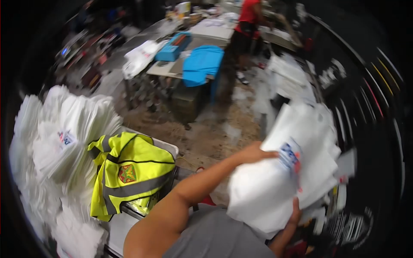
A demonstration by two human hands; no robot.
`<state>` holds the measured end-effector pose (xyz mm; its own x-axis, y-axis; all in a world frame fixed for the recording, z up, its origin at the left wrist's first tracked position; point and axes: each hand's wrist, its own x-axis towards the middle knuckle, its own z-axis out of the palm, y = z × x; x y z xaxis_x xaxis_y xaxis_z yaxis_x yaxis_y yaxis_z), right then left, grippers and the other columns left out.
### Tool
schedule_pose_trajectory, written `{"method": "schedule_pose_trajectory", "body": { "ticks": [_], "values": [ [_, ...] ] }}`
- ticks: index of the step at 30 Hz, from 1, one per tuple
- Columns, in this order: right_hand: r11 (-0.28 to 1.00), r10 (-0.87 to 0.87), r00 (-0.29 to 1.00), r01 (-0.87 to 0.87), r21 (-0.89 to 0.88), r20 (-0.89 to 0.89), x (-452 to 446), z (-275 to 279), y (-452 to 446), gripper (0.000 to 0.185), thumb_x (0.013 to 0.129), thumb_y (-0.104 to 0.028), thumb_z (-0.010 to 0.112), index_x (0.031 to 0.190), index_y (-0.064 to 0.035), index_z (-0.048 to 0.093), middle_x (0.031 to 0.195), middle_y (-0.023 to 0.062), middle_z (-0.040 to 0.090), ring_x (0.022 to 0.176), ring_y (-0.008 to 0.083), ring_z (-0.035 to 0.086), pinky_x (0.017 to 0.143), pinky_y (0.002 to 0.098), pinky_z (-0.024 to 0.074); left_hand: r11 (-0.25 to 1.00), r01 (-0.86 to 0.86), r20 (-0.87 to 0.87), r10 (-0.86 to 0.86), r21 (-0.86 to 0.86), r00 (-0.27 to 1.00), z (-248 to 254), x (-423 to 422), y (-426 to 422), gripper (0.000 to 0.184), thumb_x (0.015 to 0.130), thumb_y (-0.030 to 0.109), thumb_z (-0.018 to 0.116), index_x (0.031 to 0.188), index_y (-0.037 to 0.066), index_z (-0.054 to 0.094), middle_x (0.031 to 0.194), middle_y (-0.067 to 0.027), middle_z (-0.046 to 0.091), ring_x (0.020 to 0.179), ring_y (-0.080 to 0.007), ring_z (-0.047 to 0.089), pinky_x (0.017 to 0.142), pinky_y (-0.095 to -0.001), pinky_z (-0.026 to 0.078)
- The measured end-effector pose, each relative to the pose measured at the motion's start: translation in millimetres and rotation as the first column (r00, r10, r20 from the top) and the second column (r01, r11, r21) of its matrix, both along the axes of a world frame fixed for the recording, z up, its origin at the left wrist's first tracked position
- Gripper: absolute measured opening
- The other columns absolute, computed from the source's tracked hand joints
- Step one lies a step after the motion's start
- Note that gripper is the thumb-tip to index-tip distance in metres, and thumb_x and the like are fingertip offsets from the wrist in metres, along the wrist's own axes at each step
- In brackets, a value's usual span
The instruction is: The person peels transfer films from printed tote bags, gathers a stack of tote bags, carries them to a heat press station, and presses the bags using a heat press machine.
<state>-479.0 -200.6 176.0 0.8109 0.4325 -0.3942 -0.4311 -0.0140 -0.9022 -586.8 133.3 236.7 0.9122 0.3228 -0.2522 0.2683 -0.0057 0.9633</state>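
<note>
A thick stack of white, thin, floppy printed sheets (258, 189), either cloth or plastic bags, is between my two hands on the right side of the view. Blue and red lettering shows on its top sheet. My left hand (257, 153) grips the upper left edge, thumb over the top and other fingers hidden beneath. Lower down, my right hand (291, 221) holds the near edge with its fingers against the stack; much of that hand is covered. The sheets fan out toward the far right.
At left stand tall piles of similar white sheets (73, 146), beside a yellow reflective vest (137, 172) draped over a surface. Beyond are a table with a blue garment (202, 64) and a blue box (174, 46). A person in red (249, 19) stands farther back. Dark printed panels line the right.
</note>
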Motion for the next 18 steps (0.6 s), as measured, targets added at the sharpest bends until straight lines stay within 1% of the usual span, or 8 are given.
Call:
{"method": "schedule_pose_trajectory", "body": {
  "ticks": [2, 3, 4, 5, 6, 10, 16, 18],
  "values": [
    [0.998, -0.050, 0.999, 0.051, 0.046, -0.014, 9, 5, 51, 0.056, 0.092, -0.036, 0.061, 0.127, 0.0060, 0.052, 0.121, 0.0187, 0.058, 0.103, 0.0269, 0.060, 0.090, 0.0370, 0.0498, 0.997, -0.036, 0.212, 0.022, 0.062, 0.977, -27, 37, 43, 0.065, 0.079, 0.056, 0.069, 0.114, 0.001, 0.066, 0.104, -0.0181, 0.069, 0.096, -0.0288, 0.066, 0.086, -0.0373, 0.050],
    [0.999, -0.005, 1.000, 0.005, 0.036, -0.009, -4, 40, 96, 0.056, 0.092, -0.036, 0.061, 0.127, 0.0060, 0.052, 0.121, 0.0187, 0.058, 0.103, 0.0269, 0.060, 0.090, 0.0370, 0.0498, 0.998, -0.019, 0.213, 0.007, 0.055, 0.977, -20, 45, 66, 0.066, 0.078, 0.056, 0.069, 0.115, 0.001, 0.065, 0.106, -0.0191, 0.068, 0.098, -0.0301, 0.065, 0.088, -0.0373, 0.049],
    [0.990, -0.102, 0.992, 0.109, 0.087, -0.073, -35, 87, 144, 0.056, 0.091, -0.036, 0.060, 0.127, 0.0060, 0.050, 0.120, 0.0197, 0.058, 0.100, 0.0290, 0.061, 0.087, 0.0400, 0.0515, 0.999, 0.010, 0.206, -0.020, 0.051, 0.978, -9, 47, 89, 0.068, 0.077, 0.056, 0.070, 0.115, 0.001, 0.065, 0.108, -0.0201, 0.068, 0.101, -0.0314, 0.064, 0.091, -0.0373, 0.048],
    [0.965, -0.206, 0.967, 0.226, 0.133, -0.149, -51, 112, 180, 0.057, 0.091, -0.036, 0.059, 0.128, 0.0061, 0.048, 0.118, 0.0206, 0.058, 0.098, 0.0311, 0.063, 0.085, 0.0429, 0.0533, 0.999, -0.013, 0.198, 0.003, 0.049, 0.980, 0, 47, 114, 0.068, 0.077, 0.056, 0.070, 0.115, 0.001, 0.065, 0.108, -0.0201, 0.068, 0.101, -0.0314, 0.064, 0.091, -0.0373, 0.048],
    [0.968, -0.190, 0.969, 0.213, 0.137, -0.160, -45, 110, 200, 0.057, 0.091, -0.036, 0.059, 0.128, 0.0061, 0.048, 0.118, 0.0206, 0.058, 0.098, 0.0311, 0.063, 0.085, 0.0429, 0.0533, 1.000, 0.009, 0.195, -0.011, 0.014, 0.981, 10, 47, 140, 0.067, 0.077, 0.055, 0.070, 0.115, 0.000, 0.065, 0.109, -0.0206, 0.067, 0.103, -0.0320, 0.064, 0.092, -0.0371, 0.047],
    [0.968, 0.146, 0.987, -0.129, 0.216, -0.063, 7, 93, 299, 0.062, 0.093, -0.040, 0.054, 0.133, 0.0065, 0.044, 0.132, 0.0197, 0.050, 0.114, 0.0257, 0.055, 0.098, 0.0364, 0.0448, 0.995, -0.098, 0.259, 0.093, 0.009, 0.961, 31, 37, 248, 0.068, 0.075, 0.053, 0.072, 0.116, 0.000, 0.064, 0.112, -0.0210, 0.066, 0.105, -0.0316, 0.063, 0.093, -0.0370, 0.046],
    [0.876, 0.403, 0.891, -0.441, 0.193, 0.208, 53, 104, 451, 0.060, 0.094, -0.037, 0.054, 0.132, 0.0081, 0.043, 0.130, 0.0215, 0.052, 0.113, 0.0271, 0.056, 0.096, 0.0377, 0.0468, 0.916, -0.398, 0.301, 0.363, 0.059, 0.882, 22, 5, 372, 0.065, 0.078, 0.049, 0.074, 0.119, 0.001, 0.062, 0.109, -0.0189, 0.067, 0.099, -0.0262, 0.065, 0.088, -0.0354, 0.048],
    [0.849, 0.462, 0.865, -0.495, 0.186, 0.195, 75, 91, 509, 0.054, 0.093, -0.029, 0.055, 0.129, 0.0100, 0.045, 0.120, 0.0231, 0.057, 0.102, 0.0277, 0.062, 0.084, 0.0394, 0.0533, 0.855, -0.519, 0.253, 0.501, 0.005, 0.828, 19, -9, 406, 0.065, 0.077, 0.049, 0.076, 0.120, 0.002, 0.062, 0.106, -0.0163, 0.069, 0.095, -0.0235, 0.066, 0.085, -0.0339, 0.050]
  ]
}}
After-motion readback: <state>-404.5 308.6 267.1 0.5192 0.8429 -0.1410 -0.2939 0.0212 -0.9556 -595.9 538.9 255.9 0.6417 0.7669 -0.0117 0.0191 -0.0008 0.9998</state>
